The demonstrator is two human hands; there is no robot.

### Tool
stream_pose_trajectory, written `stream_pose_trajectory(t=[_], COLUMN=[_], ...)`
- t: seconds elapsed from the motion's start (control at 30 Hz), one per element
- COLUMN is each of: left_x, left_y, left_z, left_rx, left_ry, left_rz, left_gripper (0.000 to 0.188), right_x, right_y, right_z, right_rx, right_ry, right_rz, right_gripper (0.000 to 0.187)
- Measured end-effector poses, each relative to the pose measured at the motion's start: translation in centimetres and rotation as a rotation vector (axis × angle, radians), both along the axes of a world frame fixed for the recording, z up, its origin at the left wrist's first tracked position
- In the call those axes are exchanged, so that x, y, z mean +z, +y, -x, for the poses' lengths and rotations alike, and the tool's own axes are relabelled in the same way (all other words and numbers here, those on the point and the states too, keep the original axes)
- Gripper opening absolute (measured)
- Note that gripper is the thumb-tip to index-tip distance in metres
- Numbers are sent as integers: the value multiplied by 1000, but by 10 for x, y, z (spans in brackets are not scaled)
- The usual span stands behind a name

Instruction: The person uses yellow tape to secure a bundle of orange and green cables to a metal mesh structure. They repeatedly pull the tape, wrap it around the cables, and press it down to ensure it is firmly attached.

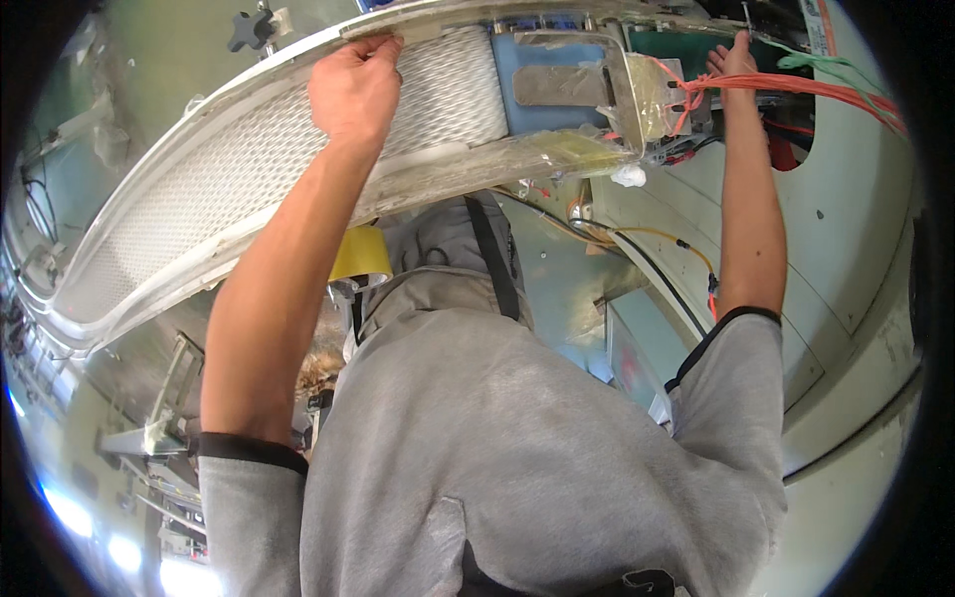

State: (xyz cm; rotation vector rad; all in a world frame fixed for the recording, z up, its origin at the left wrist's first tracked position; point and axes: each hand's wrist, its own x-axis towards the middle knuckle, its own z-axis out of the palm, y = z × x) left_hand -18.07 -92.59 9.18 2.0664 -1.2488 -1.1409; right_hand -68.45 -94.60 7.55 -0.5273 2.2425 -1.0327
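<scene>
My left hand (353,85) curls its fingers over the upper edge of a long curved white panel with a mesh face (249,169) and grips it. My right hand (734,60) reaches up at the far right, seen from the back, against a bundle of orange wires (826,92) that runs off to the right. Its fingertips are hidden, so its grip is unclear. Both arms wear grey sleeves pushed up to the elbows.
A blue block with a grey plate (547,70) sits behind the panel's right end, beside yellowish film (587,149) and a white wad (629,176). A green wire (806,62) and a black cable (657,269) cross the pale green wall (846,229). A yellow tape roll (360,254) hangs lower.
</scene>
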Motion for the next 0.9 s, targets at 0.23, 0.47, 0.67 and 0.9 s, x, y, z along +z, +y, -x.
stream_pose_trajectory(t=[0.23, 0.47, 0.67, 0.9], left_x=[10, 15, 21, 23], left_y=[3, 4, 6, 7], left_z=[14, 14, 7, 33], left_rx=[157, 259, 288, 139], left_ry=[-1, -110, 296, 782], left_rz=[-115, -162, -219, -505], left_gripper=[25, 28, 29, 23], right_x=[-3, 7, 30, 5], right_y=[39, 41, 23, 15], right_z=[-42, -50, -75, -63], right_rx=[94, 127, 328, 345], right_ry=[-103, -261, -398, -349], right_rz=[124, 23, -13, -112], right_gripper=[70, 47, 41, 49])
